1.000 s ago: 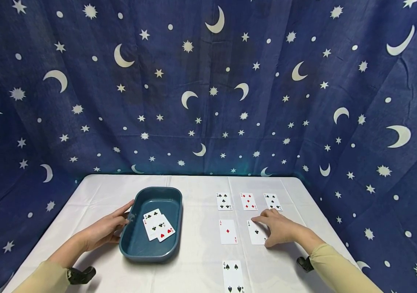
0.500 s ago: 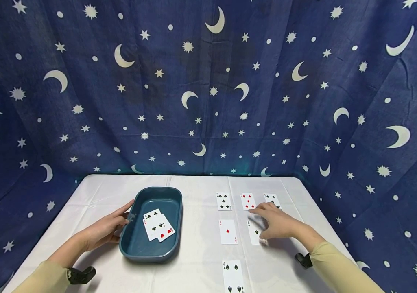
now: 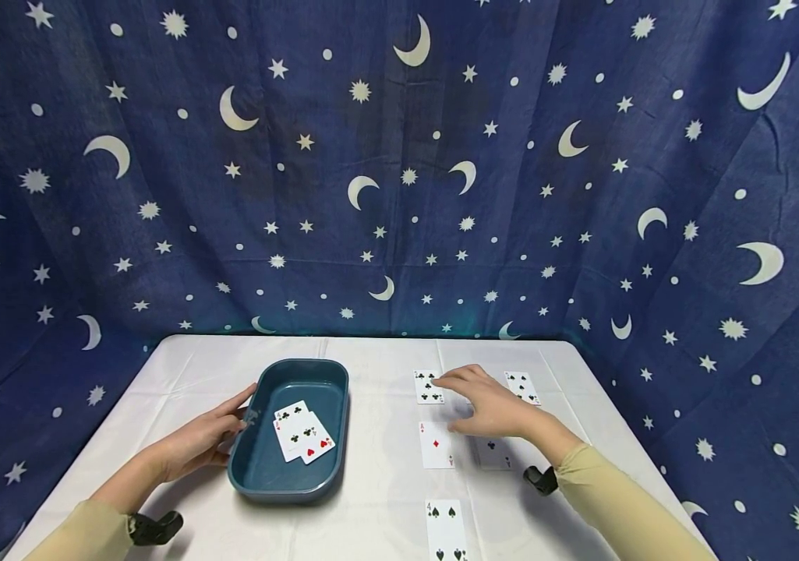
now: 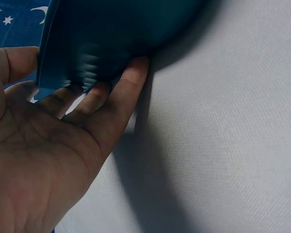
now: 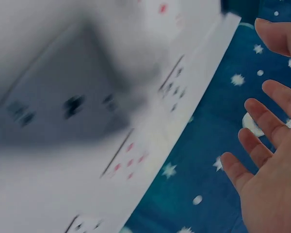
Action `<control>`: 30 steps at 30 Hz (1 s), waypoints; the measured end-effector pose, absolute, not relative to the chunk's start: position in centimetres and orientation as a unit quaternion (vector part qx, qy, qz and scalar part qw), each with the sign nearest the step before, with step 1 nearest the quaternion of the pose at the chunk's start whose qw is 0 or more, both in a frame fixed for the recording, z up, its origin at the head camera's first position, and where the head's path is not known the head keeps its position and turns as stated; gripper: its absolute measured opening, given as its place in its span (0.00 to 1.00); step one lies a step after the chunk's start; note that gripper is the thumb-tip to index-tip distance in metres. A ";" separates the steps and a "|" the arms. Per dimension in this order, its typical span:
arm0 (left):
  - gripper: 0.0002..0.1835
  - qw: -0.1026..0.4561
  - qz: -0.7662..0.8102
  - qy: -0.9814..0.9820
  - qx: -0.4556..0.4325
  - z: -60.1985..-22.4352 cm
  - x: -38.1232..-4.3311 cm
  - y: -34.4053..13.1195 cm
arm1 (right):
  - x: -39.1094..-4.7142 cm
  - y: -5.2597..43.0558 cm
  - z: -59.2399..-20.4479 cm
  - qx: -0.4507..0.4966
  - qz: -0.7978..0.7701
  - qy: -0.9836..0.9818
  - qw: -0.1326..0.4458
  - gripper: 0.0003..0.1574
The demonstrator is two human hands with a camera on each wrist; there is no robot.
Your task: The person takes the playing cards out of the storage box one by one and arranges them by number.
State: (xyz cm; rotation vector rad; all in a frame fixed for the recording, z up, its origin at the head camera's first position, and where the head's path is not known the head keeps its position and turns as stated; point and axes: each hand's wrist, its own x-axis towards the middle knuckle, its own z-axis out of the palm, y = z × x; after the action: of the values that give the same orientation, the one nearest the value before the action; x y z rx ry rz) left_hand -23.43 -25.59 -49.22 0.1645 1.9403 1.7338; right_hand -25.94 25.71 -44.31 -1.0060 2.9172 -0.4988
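My left hand [image 3: 199, 442] rests its fingers against the outer side of a blue-green tray [image 3: 245, 471]. In the left wrist view the fingers [image 4: 128, 87] touch the tray wall, and the thumb lies at its rim. Inside the tray, a four of clubs [image 3: 291, 428] is overlapped by a hearts card [image 3: 318, 438]. My right hand [image 3: 490, 407] hovers over the laid-out cards, fingers apart and holding nothing. Under it lie an ace of clubs [image 3: 493, 456], partly hidden, and a five of diamonds [image 5: 127, 160], mostly hidden in the head view. The ace of diamonds [image 3: 434, 448] is beside its fingertips.
A five of clubs [image 3: 429, 392] and a five of spades [image 3: 522, 387] lie in the back row. Nearer the front is a four of spades [image 3: 446, 530], cut off by the frame. Behind the white-covered table [image 3: 378, 444] hangs a blue curtain [image 3: 315, 195] with moons and stars.
My right hand has let go of the ace of clubs, lifted, and moved leftward and slightly back over the cards. The left hand and the tray stay in place.
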 end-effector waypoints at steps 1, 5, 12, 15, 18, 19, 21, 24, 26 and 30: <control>0.44 0.264 0.642 0.718 0.059 -49.2 -23.4 -25.6 | -26.1 25.0 -44.1 -0.325 -0.163 0.931 0.010 0.48; 0.44 0.265 0.643 0.717 0.056 -49.2 -23.5 -25.7 | -27.1 22.1 -43.5 -0.346 -0.173 0.922 0.011 0.48; 0.44 0.268 0.639 0.719 0.058 -49.1 -23.6 -25.8 | -28.6 16.6 -42.7 -0.391 -0.158 0.907 0.010 0.48; 0.44 0.265 0.639 0.720 0.056 -49.2 -23.6 -25.7 | -29.1 14.3 -42.5 -0.401 -0.150 0.903 0.016 0.49; 0.44 0.259 0.640 0.721 0.053 -49.3 -23.6 -25.7 | -29.4 12.2 -42.5 -0.411 -0.141 0.900 0.019 0.49; 0.44 0.258 0.641 0.721 0.052 -49.3 -23.7 -25.7 | -29.5 11.6 -42.5 -0.415 -0.138 0.899 0.020 0.50; 0.44 0.258 0.643 0.720 0.051 -49.3 -23.6 -25.6 | -29.7 10.4 -42.6 -0.421 -0.132 0.897 0.022 0.51; 0.44 0.259 0.643 0.719 0.054 -49.3 -23.7 -25.6 | -29.9 8.9 -42.8 -0.429 -0.124 0.894 0.028 0.51; 0.44 0.260 0.643 0.718 0.054 -49.3 -23.6 -25.7 | -30.1 8.0 -42.9 -0.436 -0.119 0.891 0.034 0.52; 0.44 0.260 0.642 0.719 0.051 -49.2 -23.6 -25.7 | -30.4 6.3 -42.9 -0.450 -0.105 0.885 0.050 0.52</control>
State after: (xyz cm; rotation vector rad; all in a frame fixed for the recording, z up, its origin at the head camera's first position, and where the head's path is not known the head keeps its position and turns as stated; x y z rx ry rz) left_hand -23.57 -25.66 -49.22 0.1371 1.9484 1.7381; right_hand -30.43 6.27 -42.94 -1.3707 2.6967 -0.3209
